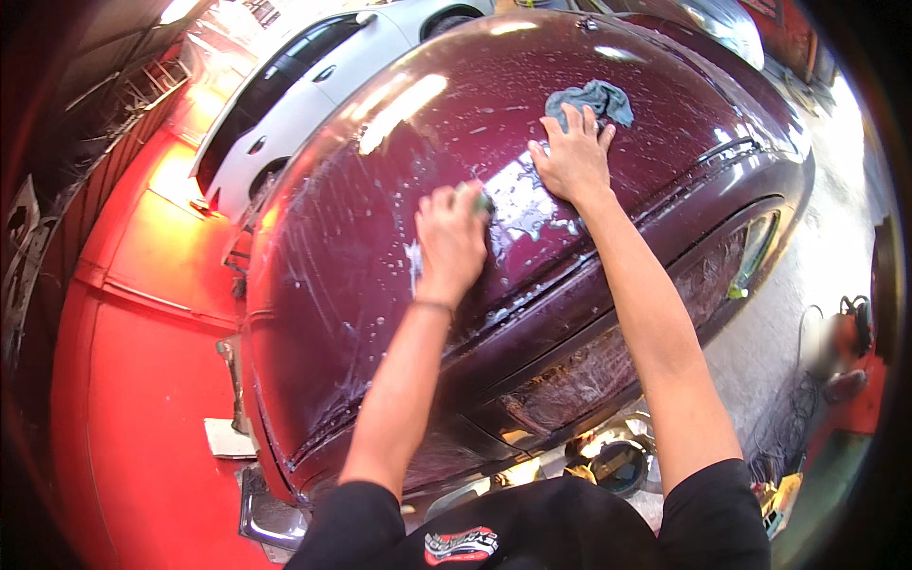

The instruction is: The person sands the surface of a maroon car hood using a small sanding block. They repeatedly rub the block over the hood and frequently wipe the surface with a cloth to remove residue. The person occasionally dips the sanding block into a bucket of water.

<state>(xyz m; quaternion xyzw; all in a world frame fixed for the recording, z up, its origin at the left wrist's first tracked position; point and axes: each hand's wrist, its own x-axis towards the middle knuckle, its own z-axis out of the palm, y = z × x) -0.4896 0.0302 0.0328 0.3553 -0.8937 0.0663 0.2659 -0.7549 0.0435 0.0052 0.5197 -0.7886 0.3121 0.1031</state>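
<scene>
The maroon car roof is wet, with streaks and droplets across it. My left hand is closed on a small green pad, mostly hidden by the fingers, against the middle of the roof. Farther up and to the right, my right hand lies palm down with its fingers spread, the fingertips at the lower edge of a crumpled blue-grey cloth. Below the roof's near edge, the side window looks covered with clear film.
A white car stands beyond the roof at upper left, beside a red floor. At lower right are cables and red equipment. A dark bucket sits by the car near me.
</scene>
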